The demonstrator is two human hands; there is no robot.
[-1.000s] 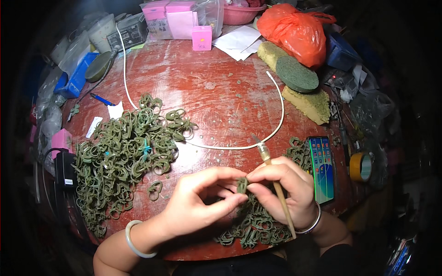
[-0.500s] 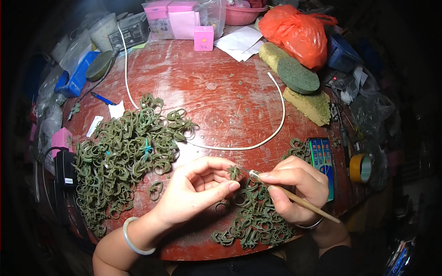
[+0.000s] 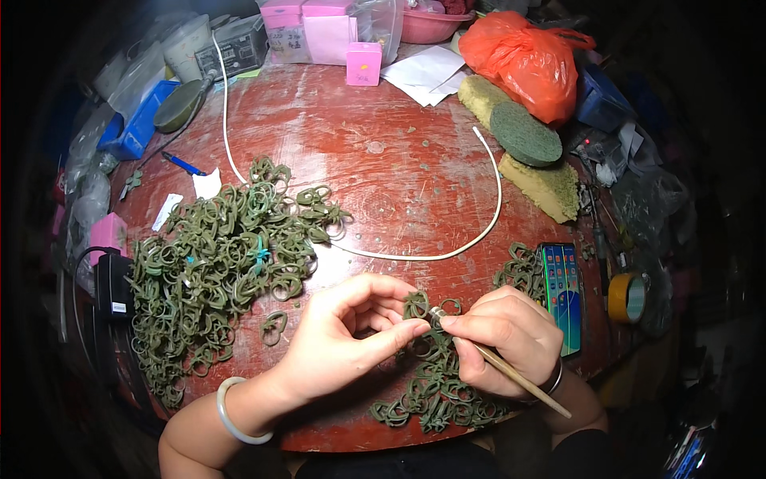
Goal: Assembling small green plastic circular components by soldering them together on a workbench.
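Observation:
Between the thumb and fingertips of my left hand (image 3: 339,339) is a small dark green ring (image 3: 416,305). My right hand (image 3: 515,339) grips a thin tool with a wooden handle (image 3: 519,375) like a pen. The tool's pale tip end reaches the ring's right side; whether it touches cannot be made out. Below my hands lies a heap of similar green rings (image 3: 439,391), partly covered by my right hand. A larger heap of such rings (image 3: 215,279) spreads out at the left, and a single ring (image 3: 273,327) lies beside it.
A white cable (image 3: 415,258) curves across the red table (image 3: 383,176). To the right are a phone (image 3: 562,295), yellow tape (image 3: 626,298) and sponge pads (image 3: 525,133). Farther back stand an orange plastic bag (image 3: 523,68), a pink box (image 3: 364,64) and a blue tray (image 3: 140,124).
The ring in my left hand has turned, so more of its band shows. My right hand has shifted slightly, and the tool is now closer against the ring. The whole view has moved a little.

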